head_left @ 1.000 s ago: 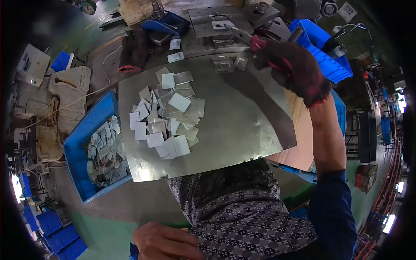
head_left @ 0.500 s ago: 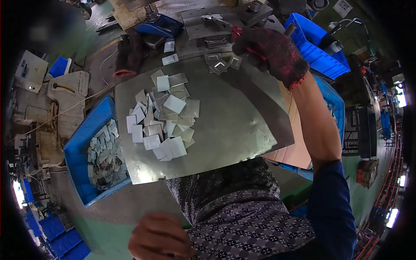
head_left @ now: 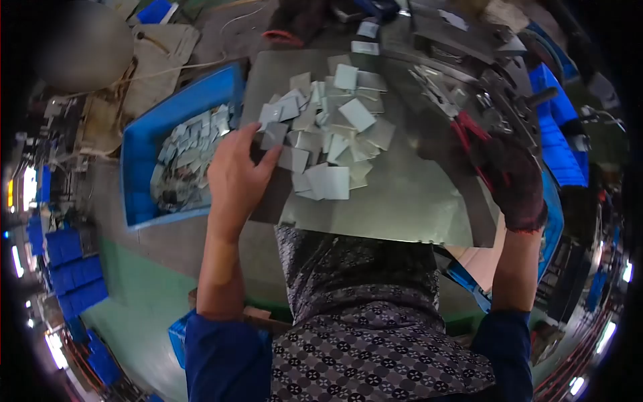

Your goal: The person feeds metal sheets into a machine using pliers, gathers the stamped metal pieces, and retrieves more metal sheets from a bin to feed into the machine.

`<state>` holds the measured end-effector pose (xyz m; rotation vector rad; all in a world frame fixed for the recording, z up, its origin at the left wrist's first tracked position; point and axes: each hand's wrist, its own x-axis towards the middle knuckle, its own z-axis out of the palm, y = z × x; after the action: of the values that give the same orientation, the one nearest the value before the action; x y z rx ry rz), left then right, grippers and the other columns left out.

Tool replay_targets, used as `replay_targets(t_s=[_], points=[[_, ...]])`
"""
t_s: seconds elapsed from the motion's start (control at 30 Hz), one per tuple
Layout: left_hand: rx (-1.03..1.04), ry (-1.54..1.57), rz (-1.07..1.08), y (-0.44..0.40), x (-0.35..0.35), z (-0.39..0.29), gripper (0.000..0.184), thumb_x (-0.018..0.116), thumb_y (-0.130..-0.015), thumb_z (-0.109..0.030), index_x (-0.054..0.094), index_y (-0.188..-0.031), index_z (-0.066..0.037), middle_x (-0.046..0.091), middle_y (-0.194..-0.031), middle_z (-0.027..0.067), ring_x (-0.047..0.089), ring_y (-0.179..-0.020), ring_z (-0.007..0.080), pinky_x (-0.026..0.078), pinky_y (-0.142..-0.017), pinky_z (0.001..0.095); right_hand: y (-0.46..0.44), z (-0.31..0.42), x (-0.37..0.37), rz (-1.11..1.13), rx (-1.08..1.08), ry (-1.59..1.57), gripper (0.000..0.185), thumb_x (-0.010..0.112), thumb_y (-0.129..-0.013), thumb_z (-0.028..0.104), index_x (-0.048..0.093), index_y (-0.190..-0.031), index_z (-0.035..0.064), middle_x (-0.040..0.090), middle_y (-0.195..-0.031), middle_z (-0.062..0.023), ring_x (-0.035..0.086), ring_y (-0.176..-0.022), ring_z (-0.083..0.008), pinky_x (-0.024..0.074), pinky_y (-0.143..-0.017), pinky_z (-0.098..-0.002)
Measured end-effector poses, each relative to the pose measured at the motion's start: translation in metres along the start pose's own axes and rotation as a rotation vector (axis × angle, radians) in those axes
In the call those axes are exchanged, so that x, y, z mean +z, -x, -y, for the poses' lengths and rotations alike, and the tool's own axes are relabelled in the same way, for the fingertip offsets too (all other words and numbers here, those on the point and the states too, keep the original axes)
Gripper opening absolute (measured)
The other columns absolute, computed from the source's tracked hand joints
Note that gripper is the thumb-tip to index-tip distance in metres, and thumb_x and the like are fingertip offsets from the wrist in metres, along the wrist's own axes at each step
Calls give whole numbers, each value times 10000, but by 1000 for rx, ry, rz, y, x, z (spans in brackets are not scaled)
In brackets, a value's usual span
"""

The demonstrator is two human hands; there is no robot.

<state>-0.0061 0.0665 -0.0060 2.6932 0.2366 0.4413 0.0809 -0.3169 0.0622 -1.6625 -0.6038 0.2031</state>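
My bare left hand [head_left: 238,173] is at the left edge of a pile of small flat metal plates [head_left: 337,182]. Its thumb and forefinger close on the edges of one square plate [head_left: 273,136]. My right hand [head_left: 516,181], in a dark glove with red trim, grips red-handled pliers [head_left: 474,137]. Their long metal jaws point up and left over the right side of the metal work table [head_left: 395,211]. Blur hides whether the jaws hold a piece.
A blue bin [head_left: 137,181] with many metal plates stands left of the table. The press tooling [head_left: 495,100] is at the far right, near a blue crate [head_left: 559,144]. Two loose plates [head_left: 366,47] lie at the back. A dark glove [head_left: 295,23] rests at the upper left.
My left hand has come up from below the table to the plate pile. My right hand and the pliers have drawn back from the press tooling. The camera view has shifted.
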Motion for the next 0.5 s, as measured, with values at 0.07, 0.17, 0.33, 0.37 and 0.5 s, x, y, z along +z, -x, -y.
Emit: replay_targets(t_s=[0.07,0.17,0.33,0.37,0.5], points=[[-68,110,33,-4,2,2,380,730,-775,-269,629,-1078,-63,641,-930,113,624,-843,295,491,-751,389,-3,3,4,123,189,-197,215,610,-902,76,629,-1105,8,648,-1038,-147,648,-916,-215,501,-815,-330],[-116,138,47,-7,1,2,364,742,-764,-230,637,-1060,-45,654,-907,114,639,-805,274,498,-732,372,-4,4,11,126,388,-259,203,593,-914,43,620,-1106,-15,638,-1068,-169,649,-911,-239,518,-778,-333],[-297,843,9,-12,5,10,225,713,-820,-50,630,-1021,7,662,-838,59,622,-722,121,488,-651,246,2,9,39,115,325,-116,331,592,-903,150,584,-1103,-114,660,-998,-191,665,-939,-245,517,-817,-316],[-347,979,-13,-12,4,9,154,685,-846,-14,624,-986,11,643,-835,40,611,-717,100,486,-630,225,6,4,41,113,394,-223,340,595,-899,145,579,-1117,-115,658,-1013,-196,665,-947,-249,516,-826,-319],[-408,1373,37,-15,4,2,130,682,-849,-17,618,-962,-5,640,-831,42,607,-694,109,496,-601,245,9,-18,47,476,459,-585,460,610,-882,98,498,-1287,-87,634,-1139,-164,625,-1037,-246,491,-907,-333]])
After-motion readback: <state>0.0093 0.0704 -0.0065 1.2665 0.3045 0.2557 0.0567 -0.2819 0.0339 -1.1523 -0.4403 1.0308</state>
